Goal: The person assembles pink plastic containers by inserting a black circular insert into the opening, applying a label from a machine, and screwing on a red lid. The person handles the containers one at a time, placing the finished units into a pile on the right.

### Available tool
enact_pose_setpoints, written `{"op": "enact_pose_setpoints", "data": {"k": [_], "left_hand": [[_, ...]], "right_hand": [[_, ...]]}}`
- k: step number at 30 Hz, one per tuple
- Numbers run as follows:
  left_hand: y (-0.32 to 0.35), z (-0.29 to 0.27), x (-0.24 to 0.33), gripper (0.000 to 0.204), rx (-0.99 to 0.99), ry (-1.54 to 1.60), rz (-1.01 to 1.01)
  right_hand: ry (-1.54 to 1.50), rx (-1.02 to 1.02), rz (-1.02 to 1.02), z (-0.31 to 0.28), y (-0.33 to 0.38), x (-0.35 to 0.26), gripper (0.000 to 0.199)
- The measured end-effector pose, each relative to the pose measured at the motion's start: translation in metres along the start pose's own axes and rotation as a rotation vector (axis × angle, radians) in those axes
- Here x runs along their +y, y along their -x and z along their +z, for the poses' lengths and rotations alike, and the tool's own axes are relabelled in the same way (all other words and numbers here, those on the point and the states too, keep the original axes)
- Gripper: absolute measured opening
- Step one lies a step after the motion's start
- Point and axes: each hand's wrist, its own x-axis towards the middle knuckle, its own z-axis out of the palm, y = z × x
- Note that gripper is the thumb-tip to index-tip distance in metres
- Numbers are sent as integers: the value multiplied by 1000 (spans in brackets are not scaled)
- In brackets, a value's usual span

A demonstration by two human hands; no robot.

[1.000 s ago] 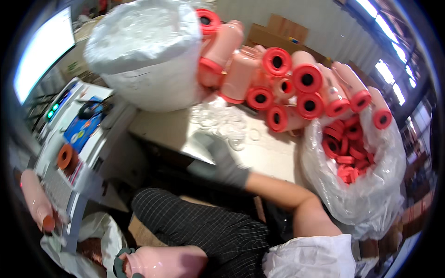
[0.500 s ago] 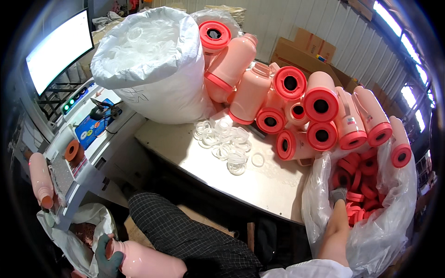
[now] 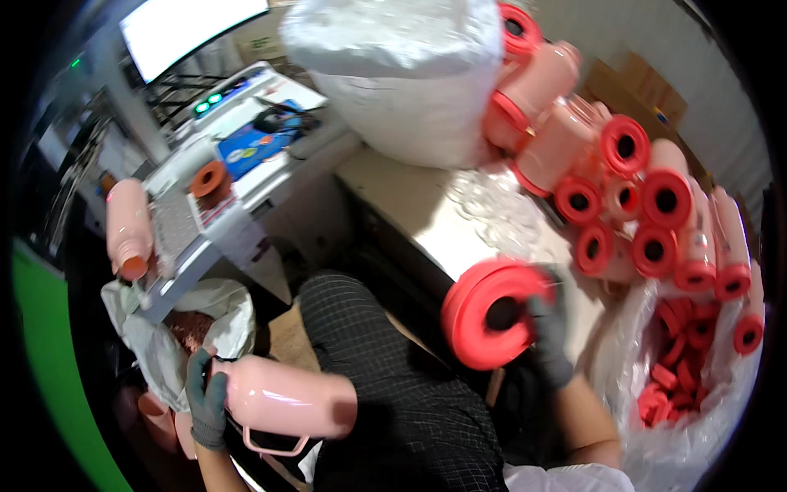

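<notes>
Grasping pink jug (image 3: pixel 287 399) by end with left fingers (image 3: pixel 215 396), red ring (image 3: pixel 464 318) with right fingers (image 3: pixel 544 321).

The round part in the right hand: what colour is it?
The round part is bright coral red, seen best in the head view.

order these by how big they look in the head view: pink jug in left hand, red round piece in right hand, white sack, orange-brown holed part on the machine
1. White sack
2. Pink jug and red round piece: too close to rank
3. Orange-brown holed part
</notes>
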Motion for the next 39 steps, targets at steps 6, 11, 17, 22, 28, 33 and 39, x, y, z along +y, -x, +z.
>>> {"op": "enact_pose_setpoints", "data": {"k": [6,11,17,22,28,33,39], "left_hand": [[59,-21,-87,38,443,300,-42],[80,10,-117,62,401,-172,39],[65,37,-84,55,390,-237,-100],[59,33,-59,55,440,-188,49],[70,34,-58,59,391,4,36],[69,37,-56,62,355,62,45],[80,61,-51,57,378,201,8]], "right_hand": [[277,-133,-64,162,62,129,43],[461,-616,-948,173,63,74,43],[640,-938,-1018,178,75,64,62],[535,-875,-955,194,41,49,44],[587,-905,-1092,221,46,59,35],[397,-695,-566,220,12,54,43],[49,-627,-543,232,-1,-3,52]]}}
